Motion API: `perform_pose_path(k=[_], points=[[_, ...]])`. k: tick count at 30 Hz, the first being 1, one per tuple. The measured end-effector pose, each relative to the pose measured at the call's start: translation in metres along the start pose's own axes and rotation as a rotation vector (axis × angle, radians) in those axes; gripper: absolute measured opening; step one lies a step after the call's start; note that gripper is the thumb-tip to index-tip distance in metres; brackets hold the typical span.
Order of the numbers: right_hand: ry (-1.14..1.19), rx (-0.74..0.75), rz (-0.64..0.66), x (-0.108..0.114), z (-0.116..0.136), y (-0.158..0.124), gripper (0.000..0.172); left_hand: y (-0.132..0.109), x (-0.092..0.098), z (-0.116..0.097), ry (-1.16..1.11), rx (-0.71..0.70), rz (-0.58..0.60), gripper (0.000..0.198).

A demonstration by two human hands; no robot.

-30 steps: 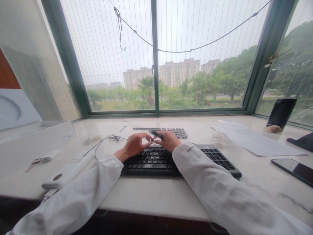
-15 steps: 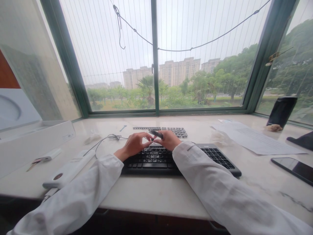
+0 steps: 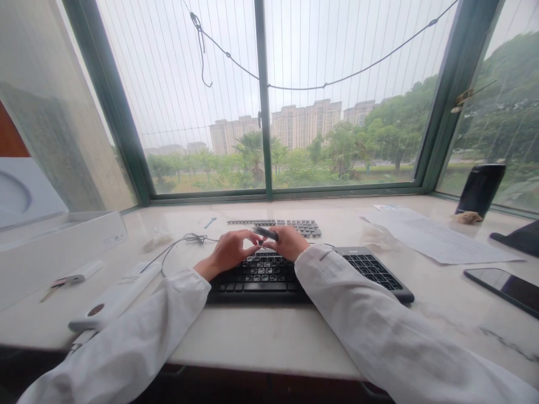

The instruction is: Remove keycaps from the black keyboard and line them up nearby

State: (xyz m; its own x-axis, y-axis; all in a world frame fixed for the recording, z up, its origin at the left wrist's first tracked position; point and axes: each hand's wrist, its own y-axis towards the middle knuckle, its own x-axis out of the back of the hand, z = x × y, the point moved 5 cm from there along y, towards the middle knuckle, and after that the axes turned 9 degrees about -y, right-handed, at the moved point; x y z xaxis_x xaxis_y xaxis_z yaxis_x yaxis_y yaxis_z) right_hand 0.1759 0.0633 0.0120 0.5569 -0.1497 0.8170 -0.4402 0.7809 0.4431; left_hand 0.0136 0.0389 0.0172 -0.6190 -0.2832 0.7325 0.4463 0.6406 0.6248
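We've a sm. blk piece (image 3: pixel 261 243) pinched narrow in our L hand (image 3: pixel 229 249); our R hand (image 3: pixel 291 242) grips a dk pen-like tool (image 3: pixel 266 233), both over the blk keyboard (image 3: pixel 265 287), loose keycaps (image 3: pixel 308 228) behind.

No text could be read. The keyboard (image 3: pixel 263 278) bore small pale lettering on its top edge, right of centre, too blurred to make out. The white box (image 3: pixel 63 241) carried a small printed block on its side, illegible. The paper sheet (image 3: pixel 438 235) showed rows of fine print; the long white block (image 3: pixel 120 294), faint lines, likewise unreadable.
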Motion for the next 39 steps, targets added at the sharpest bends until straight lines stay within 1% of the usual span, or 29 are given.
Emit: perform_pose_path(k=[7, 12, 18, 23, 28, 35, 39], points=[[-0.017, 0.007, -0.011, 0.0002, 0.0006, 0.0, 0.013, 0.0002, 0.0005, -0.0009, 0.017, -0.008, 0.004, 0.019], [-0.045, -0.003, 0.006, -0.0005, 0.0011, -0.0007, 0.011, -0.0001, -0.0003, -0.0012, 0.024, -0.005, 0.01, 0.018], [-0.037, 0.002, -0.012, -0.0009, 0.0001, -0.0001, 0.012, -0.0005, 0.0001, -0.0011, 0.026, -0.018, -0.002, 0.019], [-0.064, -0.013, 0.008, -0.0029, -0.001, 0.0001, 0.012, -0.0007, -0.0002, -0.0018, 0.02, -0.027, 0.01, 0.017], [-0.049, 0.0, -0.012, -0.0025, -0.0003, 0.0, 0.012, -0.0007, -0.0006, -0.0007, 0.01, -0.028, 0.012, 0.018], [-0.082, -0.003, 0.005, -0.0024, 0.0008, -0.0002, 0.012, -0.0013, -0.001, 0.0007, 0.026, -0.02, 0.018, 0.018], [-0.079, -0.002, -0.008, -0.0022, 0.0, -0.0009, 0.013, -0.001, -0.0004, -0.0003, 0.026, -0.03, 0.017, 0.02]])
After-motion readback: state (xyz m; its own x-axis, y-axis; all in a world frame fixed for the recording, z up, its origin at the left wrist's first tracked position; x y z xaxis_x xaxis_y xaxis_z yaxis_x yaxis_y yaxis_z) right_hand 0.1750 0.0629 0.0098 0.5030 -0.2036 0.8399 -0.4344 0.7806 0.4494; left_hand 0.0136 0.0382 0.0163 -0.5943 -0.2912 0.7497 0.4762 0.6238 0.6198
